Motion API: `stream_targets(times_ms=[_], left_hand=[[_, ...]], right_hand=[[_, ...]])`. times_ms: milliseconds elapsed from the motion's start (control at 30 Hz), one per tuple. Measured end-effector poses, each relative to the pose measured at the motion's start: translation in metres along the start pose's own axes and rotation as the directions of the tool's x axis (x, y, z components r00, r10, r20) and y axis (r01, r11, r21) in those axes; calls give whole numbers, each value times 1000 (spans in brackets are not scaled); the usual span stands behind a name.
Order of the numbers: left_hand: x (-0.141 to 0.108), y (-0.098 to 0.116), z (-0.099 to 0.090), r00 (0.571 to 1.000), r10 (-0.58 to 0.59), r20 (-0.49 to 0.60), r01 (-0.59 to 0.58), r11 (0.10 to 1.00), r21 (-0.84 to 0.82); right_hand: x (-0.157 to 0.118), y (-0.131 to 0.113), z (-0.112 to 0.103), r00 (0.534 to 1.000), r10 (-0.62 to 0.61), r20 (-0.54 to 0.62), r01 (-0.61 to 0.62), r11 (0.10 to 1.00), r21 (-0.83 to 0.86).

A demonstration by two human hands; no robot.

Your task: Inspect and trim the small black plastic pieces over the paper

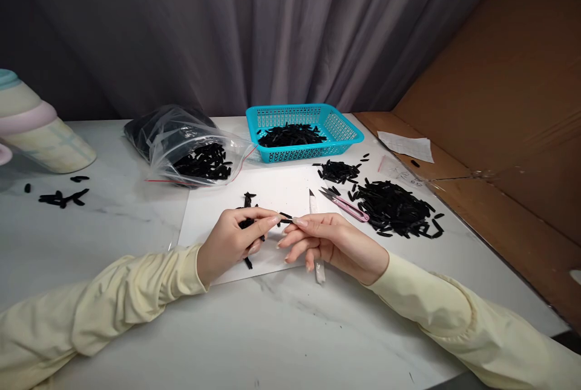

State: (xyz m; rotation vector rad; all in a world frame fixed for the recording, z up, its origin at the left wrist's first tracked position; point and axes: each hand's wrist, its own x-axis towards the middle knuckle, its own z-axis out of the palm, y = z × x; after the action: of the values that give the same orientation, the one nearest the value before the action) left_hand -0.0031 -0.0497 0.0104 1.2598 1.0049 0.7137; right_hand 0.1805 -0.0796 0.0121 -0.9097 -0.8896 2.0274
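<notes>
Above a white sheet of paper (195, 226), my left hand (240, 232) is closed in a pinch, thumb against forefinger, at one end of a small black strip (285, 221). The thumb and forefinger of my right hand (340, 241) pinch its other end, while the other fingers hang loosely curled. Under and behind my left hand lie several more black pieces (247, 199), partly hidden. A slim white tool with a dark pointed tip (313, 203) passes beneath my right hand. Just beyond it rest pink-handled thread snips (349, 208).
A blue basket (299, 154) holding black pieces stands at the back, beside an open zip bag (161, 157) of them. To the right are a large black heap (394, 208) and a smaller one (338, 171). A tumbler (49, 129) stands left; cardboard (512, 117) walls the right.
</notes>
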Motion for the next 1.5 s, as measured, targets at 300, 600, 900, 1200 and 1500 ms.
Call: stream_targets(times_ms=[300,600,900,1200,1500], left_hand=[[1,-4,-5,995,-47,85,47,999,9],[2,-4,-3,987,-46,156,51,998,-28],[0,-4,-3,984,-71,162,76,997,-25],[-2,-1,-2,991,10,131,-6,1000,-30],[-4,1,0,996,30,87,-31,999,13]], right_hand=[[0,-1,0,1000,-29,-4,29,999,37],[-1,0,1,1000,-15,4,15,999,34],[-4,-2,3,997,27,68,-28,999,15],[-3,-2,2,997,28,76,-28,1000,6],[-3,-2,2,998,29,56,-28,1000,-7]])
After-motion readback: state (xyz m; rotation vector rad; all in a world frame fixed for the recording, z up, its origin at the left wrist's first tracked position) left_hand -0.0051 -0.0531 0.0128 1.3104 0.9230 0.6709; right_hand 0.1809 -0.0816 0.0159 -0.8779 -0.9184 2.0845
